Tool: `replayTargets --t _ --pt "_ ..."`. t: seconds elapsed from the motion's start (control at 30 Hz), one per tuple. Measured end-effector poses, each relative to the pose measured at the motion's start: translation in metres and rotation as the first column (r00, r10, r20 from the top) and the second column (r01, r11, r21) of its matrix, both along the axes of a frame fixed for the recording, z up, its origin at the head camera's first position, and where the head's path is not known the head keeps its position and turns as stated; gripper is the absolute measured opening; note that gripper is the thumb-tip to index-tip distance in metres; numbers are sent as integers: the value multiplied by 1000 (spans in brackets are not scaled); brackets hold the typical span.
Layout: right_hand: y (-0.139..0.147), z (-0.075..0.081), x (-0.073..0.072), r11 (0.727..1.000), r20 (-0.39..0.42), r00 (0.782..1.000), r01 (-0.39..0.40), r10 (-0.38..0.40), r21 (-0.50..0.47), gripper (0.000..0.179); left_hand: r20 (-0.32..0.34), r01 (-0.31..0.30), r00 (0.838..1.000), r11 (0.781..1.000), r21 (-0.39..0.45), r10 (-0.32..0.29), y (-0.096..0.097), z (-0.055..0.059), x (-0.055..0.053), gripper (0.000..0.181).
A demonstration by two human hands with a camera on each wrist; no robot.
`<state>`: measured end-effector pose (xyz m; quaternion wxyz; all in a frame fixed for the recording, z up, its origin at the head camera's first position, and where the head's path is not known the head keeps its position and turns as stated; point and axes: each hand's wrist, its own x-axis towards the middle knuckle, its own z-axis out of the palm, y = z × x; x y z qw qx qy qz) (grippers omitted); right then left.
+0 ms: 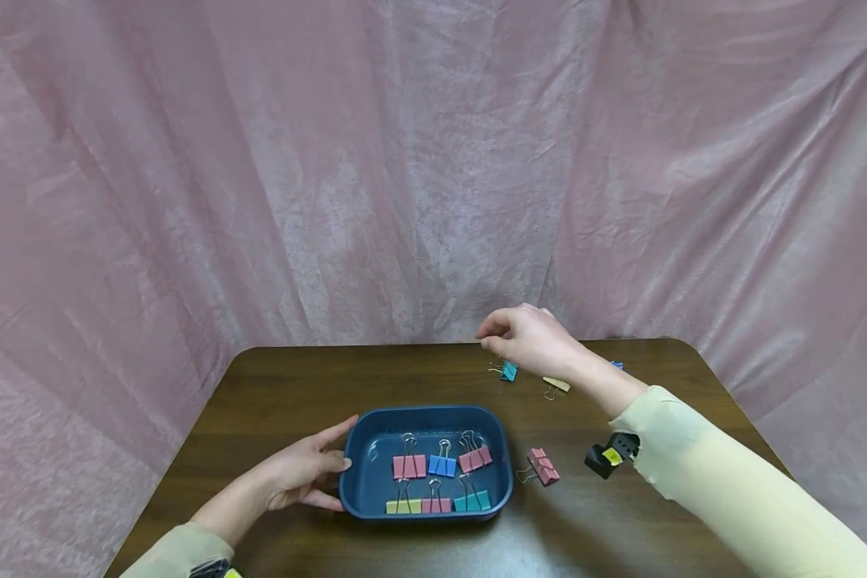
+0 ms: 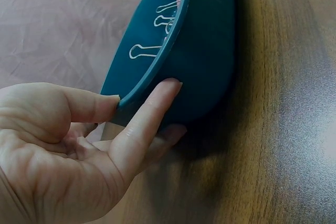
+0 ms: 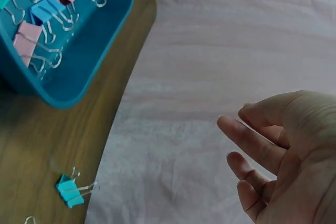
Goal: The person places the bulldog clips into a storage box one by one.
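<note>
Inspecting from my remote station, I find six binder clips (image 1: 442, 466) inside the blue tray (image 1: 368, 482), standing in two rows of three with their wire handles pointing toward the far side. Four more lie outside it: a pink clip (image 1: 543, 466) just beside the right wall, a teal clip (image 1: 509, 371) and a yellow clip (image 1: 556, 384) farther back, and a blue clip (image 1: 617, 365) largely hidden by the forearm.

The left hand (image 1: 296, 478) holds the tray by its left end, thumb at the rim, other fingers against the outer wall. The right hand (image 1: 531, 333) hangs above the table's far edge, near the teal clip; its fingers are loosely bent, thumb and forefinger a little apart, with nothing visible between them.

Handling assessment: I judge the clips light, stiff and hardly fragile. The coloured body should offer the surest hold, pinched across its sides; the thin wire handles would probably swing. The tray looks rigid, its smooth wall perhaps slightly slippery, so the rim is the better grip.

Surface: a dark wood-grain table (image 1: 282, 393), glossy at the near side. Room: a creased pink curtain (image 1: 433, 177) hangs behind.
</note>
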<state>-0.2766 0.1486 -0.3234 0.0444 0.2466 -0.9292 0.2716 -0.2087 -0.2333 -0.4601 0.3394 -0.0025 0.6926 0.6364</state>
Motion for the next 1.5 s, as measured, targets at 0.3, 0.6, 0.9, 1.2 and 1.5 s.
replayTargets --t 0.3,0.6,0.9,1.2,1.5 --pt "36 -7 -5 995 32 995 98 -98 -12 16 -4 4 1000 1000 -2 -4 1 0 -2 76" --pt "68 -16 -6 988 27 987 155 -156 9 13 -3 3 1000 1000 0 -3 2 0 -2 76" --pt "89 -20 -8 978 87 974 211 -209 -9 16 5 -1 1000 1000 14 1 0 0 -2 77" --pt "111 -22 -11 973 134 968 223 -213 -63 20 7 -1 1000 1000 8 1 0 -1 -1 78" --pt "148 -34 -18 949 155 946 302 -286 -89 25 -6 4 1000 1000 17 -4 2 -3 -1 78"
